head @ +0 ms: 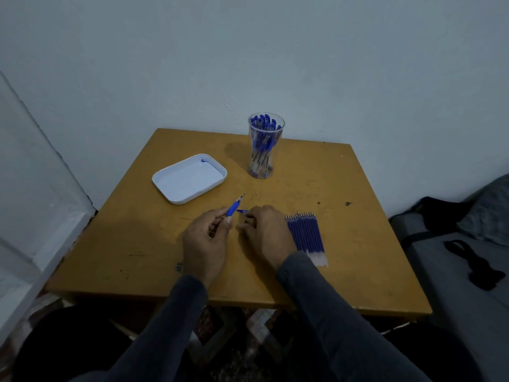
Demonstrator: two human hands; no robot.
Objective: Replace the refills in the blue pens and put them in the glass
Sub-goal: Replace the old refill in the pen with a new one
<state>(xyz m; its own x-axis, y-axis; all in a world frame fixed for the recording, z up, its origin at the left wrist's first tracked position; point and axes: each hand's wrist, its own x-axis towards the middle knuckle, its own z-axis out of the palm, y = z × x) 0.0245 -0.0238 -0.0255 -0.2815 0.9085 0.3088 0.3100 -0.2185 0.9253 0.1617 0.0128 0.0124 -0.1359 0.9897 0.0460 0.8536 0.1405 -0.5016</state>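
My left hand (205,244) grips a blue pen (234,208) near its grip, the tip pointing up and away toward the tray. My right hand (265,232) rests on the table with curled fingers pinching a small blue piece (242,211), probably the pen's cap; most of it is hidden. A row of blue refills (307,232) lies side by side just right of my right hand. A clear glass (265,146) at the back of the table holds several blue pens.
A white shallow tray (190,179) with a blue ink spot sits left of the glass. All of this stands on an orange-brown wooden table (344,216), set in a corner between walls. A grey bed with dark fabric lies to the right.
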